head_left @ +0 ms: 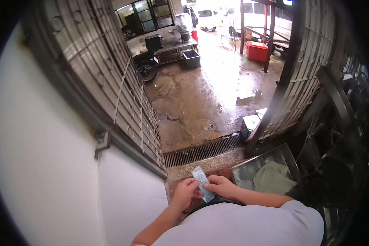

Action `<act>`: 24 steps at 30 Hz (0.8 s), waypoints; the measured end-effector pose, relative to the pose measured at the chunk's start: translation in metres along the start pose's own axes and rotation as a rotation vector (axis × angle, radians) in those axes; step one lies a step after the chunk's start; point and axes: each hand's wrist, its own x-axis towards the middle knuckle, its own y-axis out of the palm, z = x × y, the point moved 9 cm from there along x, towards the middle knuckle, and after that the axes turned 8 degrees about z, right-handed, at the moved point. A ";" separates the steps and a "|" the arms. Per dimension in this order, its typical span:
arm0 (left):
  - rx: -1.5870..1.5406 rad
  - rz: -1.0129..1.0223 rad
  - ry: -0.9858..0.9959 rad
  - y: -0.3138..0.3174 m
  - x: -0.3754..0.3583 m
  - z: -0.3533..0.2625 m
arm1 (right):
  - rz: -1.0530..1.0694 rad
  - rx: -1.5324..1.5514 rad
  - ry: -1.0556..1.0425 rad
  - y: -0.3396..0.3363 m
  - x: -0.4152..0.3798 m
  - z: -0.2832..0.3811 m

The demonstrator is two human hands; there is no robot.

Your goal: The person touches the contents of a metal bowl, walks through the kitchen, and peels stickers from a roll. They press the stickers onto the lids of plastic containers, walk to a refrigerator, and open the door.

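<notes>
A small, narrow light-blue packet (200, 176) with printed lines is held up in front of my waist. The fingers of my left hand (186, 192) are closed at its left edge. From the other side, my right hand (222, 186) grips it with the thumb lying across its face. The print is too small to read. To the right of my hands a metal tray (240, 173) holds a crumpled pale-green cloth (270, 178).
An open barred gate (129, 98) stands at the left beside a white wall (41, 135). Ahead, a drain grate (205, 154) crosses the doorway. Outside are wet concrete, a motorcycle (146, 70), a grey bin (191, 59) and a red cooler (256, 51). Dark metal equipment crowds the right.
</notes>
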 end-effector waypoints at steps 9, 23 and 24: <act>0.213 0.104 -0.097 -0.024 0.291 -0.130 | -0.258 0.172 -0.201 -0.225 0.192 0.061; 0.597 -0.005 -0.133 -0.163 0.564 -0.303 | -0.283 -0.045 -0.108 -0.492 0.455 0.249; 0.586 -0.012 -0.130 -0.178 0.588 -0.306 | -0.289 -0.048 -0.109 -0.509 0.478 0.248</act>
